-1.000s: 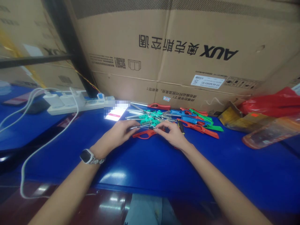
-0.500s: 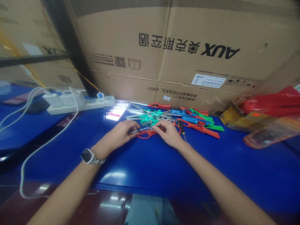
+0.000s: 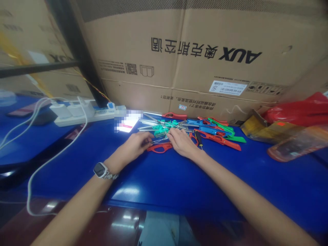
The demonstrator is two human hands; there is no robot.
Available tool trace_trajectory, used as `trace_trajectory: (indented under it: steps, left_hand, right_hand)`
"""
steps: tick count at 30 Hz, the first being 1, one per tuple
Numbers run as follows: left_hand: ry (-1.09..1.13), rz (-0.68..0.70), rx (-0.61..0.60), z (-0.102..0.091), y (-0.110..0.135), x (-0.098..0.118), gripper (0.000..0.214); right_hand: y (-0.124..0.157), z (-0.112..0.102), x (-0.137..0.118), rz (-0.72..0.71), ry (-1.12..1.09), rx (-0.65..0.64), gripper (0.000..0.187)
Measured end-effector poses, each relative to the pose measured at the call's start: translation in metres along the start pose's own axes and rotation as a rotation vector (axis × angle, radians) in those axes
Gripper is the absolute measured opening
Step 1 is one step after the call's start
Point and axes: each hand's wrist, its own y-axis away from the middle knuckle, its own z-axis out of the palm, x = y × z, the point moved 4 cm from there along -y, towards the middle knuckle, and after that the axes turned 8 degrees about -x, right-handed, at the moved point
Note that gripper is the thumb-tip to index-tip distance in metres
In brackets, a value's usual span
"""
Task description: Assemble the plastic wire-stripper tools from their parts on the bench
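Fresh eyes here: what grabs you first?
The big cardboard box, its AUX lettering upside down, fills the background. At its foot, on the blue tabletop, colourful plastic handles lie jumbled with turquoise parts and metal rods. The left hand and right hand are at that jumble's near edge.

Bare forearms [image 3: 77,205]; pale-cased watch [image 3: 100,169] on left wrist [image 3: 112,164] (dark, rounded-square face), silvery link band [image 3: 112,176]

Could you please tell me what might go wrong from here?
The thin pale wires between the left hand and the right hand could snag on the teal parts close by. The screwdriver lying beside the right hand might get knocked aside. The white cable hanging over the front edge of the blue table could catch on the left forearm.
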Motion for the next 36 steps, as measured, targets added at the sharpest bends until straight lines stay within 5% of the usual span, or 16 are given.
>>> trace_trajectory:
  steps: [19, 36]
  left_hand:
    - [-0.034, 0.060, 0.128, -0.008, 0.001, 0.017, 0.024]
    - [0.133, 0.041, 0.055, -0.014, 0.005, 0.022, 0.020]
  right_hand:
    - [-0.025, -0.014, 0.003, 0.068, 0.080, 0.179, 0.032]
    - [0.001, -0.014, -0.010, 0.145, -0.349, 0.291, 0.046]
